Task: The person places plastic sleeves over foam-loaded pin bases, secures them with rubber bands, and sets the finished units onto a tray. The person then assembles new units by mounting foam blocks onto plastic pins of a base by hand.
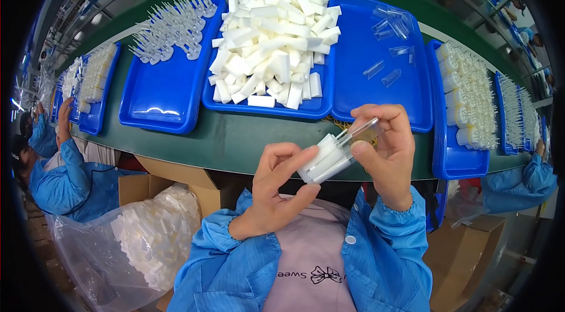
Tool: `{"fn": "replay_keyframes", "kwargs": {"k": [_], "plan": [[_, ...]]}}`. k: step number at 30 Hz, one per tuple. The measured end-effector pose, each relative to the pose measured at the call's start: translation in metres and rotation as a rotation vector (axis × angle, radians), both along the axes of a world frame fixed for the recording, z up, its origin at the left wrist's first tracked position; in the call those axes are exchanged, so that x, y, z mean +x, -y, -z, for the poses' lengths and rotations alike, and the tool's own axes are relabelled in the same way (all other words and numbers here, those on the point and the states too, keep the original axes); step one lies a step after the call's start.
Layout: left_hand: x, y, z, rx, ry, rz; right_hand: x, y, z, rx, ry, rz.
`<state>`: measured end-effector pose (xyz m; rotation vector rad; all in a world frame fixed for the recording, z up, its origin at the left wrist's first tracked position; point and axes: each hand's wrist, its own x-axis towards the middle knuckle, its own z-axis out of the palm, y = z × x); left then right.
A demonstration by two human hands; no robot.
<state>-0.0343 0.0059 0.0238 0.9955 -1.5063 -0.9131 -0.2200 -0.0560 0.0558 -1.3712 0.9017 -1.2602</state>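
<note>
In front of my chest my left hand (276, 191) grips a white foam block (322, 161) between thumb and fingers. Several white pieces may be bunched there; I cannot count them. A clear plastic tube (366, 130) is pinched in my right hand (388, 156), its lower end against the white foam. Thin rod-like parts show between tube and foam, too small to make out. Past my hands, a blue tray (273, 110) bears a heap of white foam blocks (265, 47). Beside it on the right, loose clear plastic tubes (393, 23) lie in another blue tray (376, 103).
Left of the heap, a blue tray (156, 97) holds clear spiked parts (173, 26). Stacked trays on the right carry rows of white-and-clear pieces (468, 97). A plastic bag of white pieces (159, 235) sits by a cardboard box at lower left. Co-workers in blue sleeves (70, 173) work either side.
</note>
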Motion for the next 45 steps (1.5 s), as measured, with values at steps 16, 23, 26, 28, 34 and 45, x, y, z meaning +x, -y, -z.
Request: {"fn": "replay_keyframes", "kwargs": {"k": [16,23,26,28,34,45], "plan": [[0.000,0.003,-0.017,-0.131,0.082,0.033,-0.002,-0.004,-0.001,0.055,0.111,-0.014],[0.002,0.003,-0.011,-0.077,0.081,0.017,-0.008,0.001,-0.003,0.040,0.067,-0.134],[0.005,0.007,-0.012,-0.095,0.115,0.043,-0.009,0.000,-0.006,0.015,-0.027,-0.090],[0.006,0.008,-0.009,-0.088,0.138,0.003,-0.016,0.001,-0.009,-0.018,-0.023,-0.099],[0.006,0.007,-0.004,-0.116,0.170,0.033,-0.026,0.003,-0.002,0.060,-0.024,-0.142],[0.005,0.005,0.004,-0.148,0.192,-0.001,-0.015,-0.002,0.003,0.081,-0.040,-0.098]]}}
